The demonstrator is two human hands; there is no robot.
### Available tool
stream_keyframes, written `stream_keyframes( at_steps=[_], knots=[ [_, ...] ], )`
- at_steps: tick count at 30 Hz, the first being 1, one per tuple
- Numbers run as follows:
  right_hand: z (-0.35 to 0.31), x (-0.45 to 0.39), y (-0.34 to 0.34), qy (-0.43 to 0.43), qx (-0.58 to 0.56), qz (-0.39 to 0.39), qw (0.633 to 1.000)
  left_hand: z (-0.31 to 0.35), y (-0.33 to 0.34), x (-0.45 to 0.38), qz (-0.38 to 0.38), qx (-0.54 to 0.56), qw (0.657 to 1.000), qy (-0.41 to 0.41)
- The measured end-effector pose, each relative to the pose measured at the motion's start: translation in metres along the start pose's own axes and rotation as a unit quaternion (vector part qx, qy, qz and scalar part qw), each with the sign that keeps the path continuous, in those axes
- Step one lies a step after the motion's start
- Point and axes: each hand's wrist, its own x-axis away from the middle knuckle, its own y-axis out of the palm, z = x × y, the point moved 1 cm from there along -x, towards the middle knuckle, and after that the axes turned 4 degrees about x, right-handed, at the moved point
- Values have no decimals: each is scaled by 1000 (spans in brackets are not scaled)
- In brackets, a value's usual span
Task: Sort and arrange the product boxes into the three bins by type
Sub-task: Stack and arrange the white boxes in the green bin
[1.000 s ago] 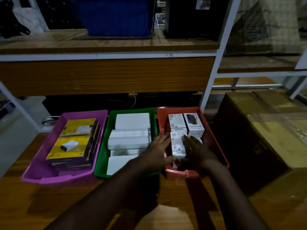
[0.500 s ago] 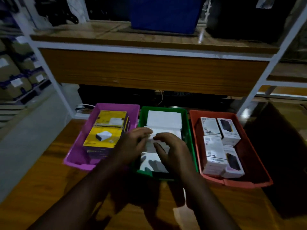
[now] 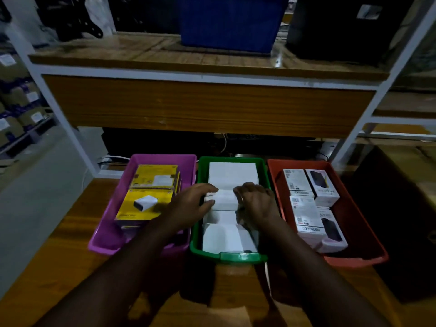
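Three bins stand side by side on the wooden table. The purple bin (image 3: 141,159) on the left holds yellow boxes (image 3: 144,204). The green bin (image 3: 238,256) in the middle holds plain white boxes (image 3: 232,173) in a row. The orange bin (image 3: 368,234) on the right holds white boxes with black product pictures (image 3: 309,208). My left hand (image 3: 188,204) and my right hand (image 3: 257,201) grip the two ends of the middle white box (image 3: 225,199) in the green bin.
A wooden shelf (image 3: 207,107) on white metal posts hangs low just behind the bins, with a blue crate (image 3: 226,22) on top. A large dark carton (image 3: 401,208) stands right of the orange bin. Stacked cartons (image 3: 18,107) sit far left.
Both hands left the orange bin and moved left to the green bin, where they now clasp the middle white box. The view has shifted left and closer.
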Motion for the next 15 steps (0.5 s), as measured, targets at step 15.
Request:
stream_keyframes(
  at_steps=[15],
  knots=[
    [42,20,-39,182,-333,150,913,29,31,-16,-173,-104,978,-50]
  ],
)
